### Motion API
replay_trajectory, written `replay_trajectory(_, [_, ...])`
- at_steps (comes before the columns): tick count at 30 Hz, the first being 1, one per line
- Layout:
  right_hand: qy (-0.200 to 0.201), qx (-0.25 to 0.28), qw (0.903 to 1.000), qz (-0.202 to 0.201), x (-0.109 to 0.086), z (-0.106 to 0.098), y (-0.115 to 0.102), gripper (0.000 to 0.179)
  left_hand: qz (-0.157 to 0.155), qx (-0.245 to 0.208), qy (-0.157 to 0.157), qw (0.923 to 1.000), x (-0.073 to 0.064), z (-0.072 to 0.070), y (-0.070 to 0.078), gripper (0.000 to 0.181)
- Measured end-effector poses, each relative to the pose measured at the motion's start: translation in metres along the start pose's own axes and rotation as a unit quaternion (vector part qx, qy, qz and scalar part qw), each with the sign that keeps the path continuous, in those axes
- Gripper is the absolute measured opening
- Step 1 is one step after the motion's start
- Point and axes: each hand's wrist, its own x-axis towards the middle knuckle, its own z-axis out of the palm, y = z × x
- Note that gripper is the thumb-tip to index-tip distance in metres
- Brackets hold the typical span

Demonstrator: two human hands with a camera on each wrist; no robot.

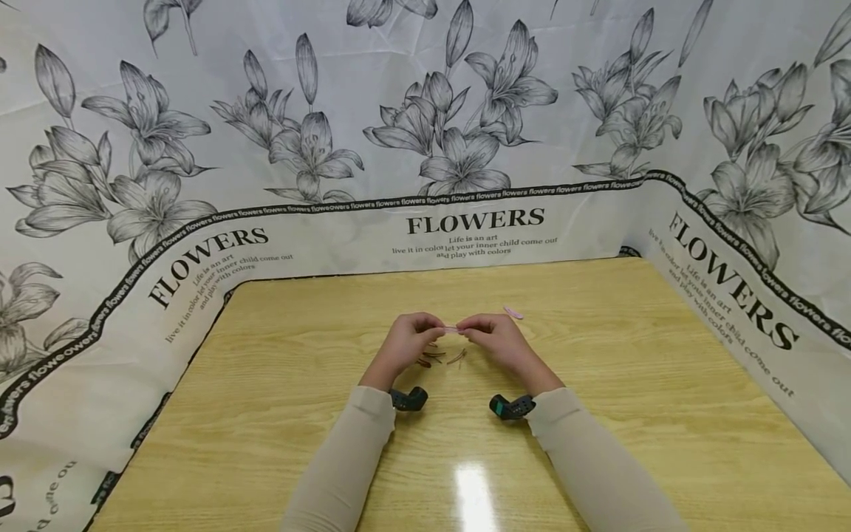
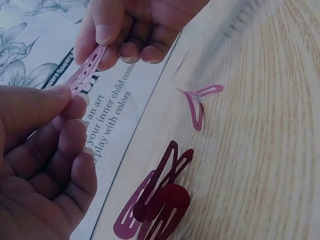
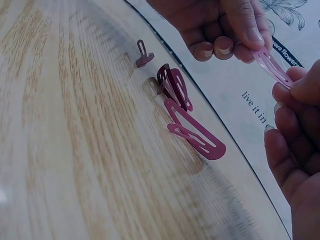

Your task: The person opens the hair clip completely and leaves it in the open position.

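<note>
A light pink snap hair clip is held up above the table between my two hands. My left hand pinches one end between thumb and index finger, and my right hand pinches the other end the same way. The remaining fingers of both hands are loosely curled. Beneath them, several hair clips lie on the table. In the left wrist view, these include a dark red clip and a pink clip with its arms spread. The right wrist view shows a larger pink clip, also sprung apart.
Past my right hand, a pink clip lies alone on the wooden table. A white cloth with printed flowers and lettering walls the back and sides. Each wrist wears a dark strap-on device.
</note>
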Motion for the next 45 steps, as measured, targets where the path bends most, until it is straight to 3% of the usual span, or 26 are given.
replay_trajectory(11, [0.000, -0.012, 0.9999, 0.002, 0.0005, -0.0012, 0.0005, 0.020, 0.011, -0.007, 0.000, 0.9999, -0.0008, 0.0021, 0.0009, 0.014])
replay_trajectory(31, [-0.013, 0.030, 0.9994, 0.008, -0.0035, -0.0020, -0.0041, 0.025, 0.029, -0.005, 0.012, 0.9995, -0.0034, 0.0060, 0.0027, 0.010])
replay_trajectory(45, [-0.009, 0.050, 0.9987, 0.005, -0.0022, 0.0001, -0.0023, 0.023, 0.022, -0.029, 0.001, 0.9993, -0.0034, 0.0044, 0.0016, 0.013])
